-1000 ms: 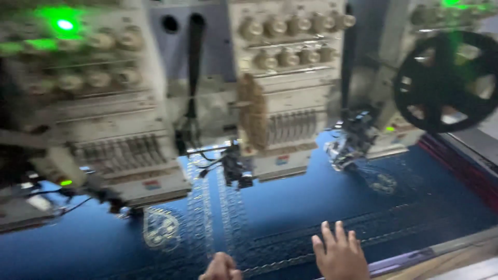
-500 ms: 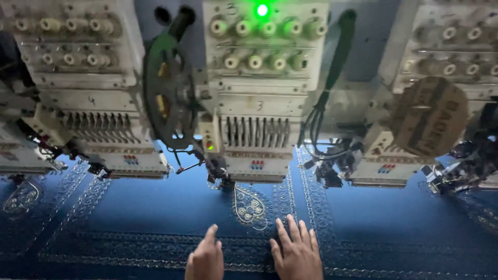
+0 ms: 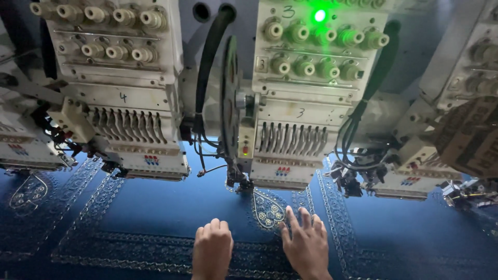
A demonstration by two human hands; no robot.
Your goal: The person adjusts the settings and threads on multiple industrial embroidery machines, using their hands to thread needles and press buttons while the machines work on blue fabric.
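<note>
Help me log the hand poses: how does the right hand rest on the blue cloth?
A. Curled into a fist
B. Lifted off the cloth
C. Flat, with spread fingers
C: the right hand lies flat on the blue cloth, fingers spread beside the embroidered teardrop motif.

Deep blue cloth [image 3: 171, 207] bears pale teardrop motif [image 3: 267, 210] and borders beneath cream machine heads [image 3: 311, 103], green lamp [image 3: 319, 15].

two hands [image 3: 212, 249], perhaps four embroidery heads [image 3: 306, 103]
</note>
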